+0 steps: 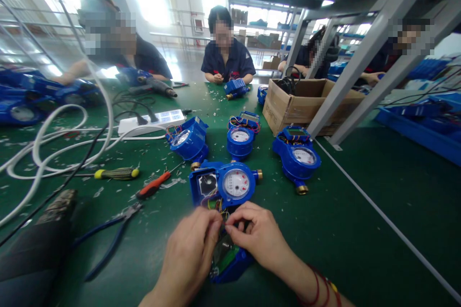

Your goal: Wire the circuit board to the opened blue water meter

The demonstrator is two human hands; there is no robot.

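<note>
A blue water meter lies right in front of me, with a round white dial and brass pipe ends. Its side box is open and shows a black round part. Thin coloured wires run from it toward a blue cover with a green circuit board, which lies beneath my hands. My left hand pinches at the wires, thumb against forefinger. Facing it, my right hand pinches the wires too, its fingertips almost touching the left ones. The exact wire ends are hidden by the fingers.
Three more meters stand behind. On the left lie pliers, an orange screwdriver, a yellow-black screwdriver, a dark heat gun, white cables and a power strip. A cardboard box stands by metal posts. Several co-workers sit opposite.
</note>
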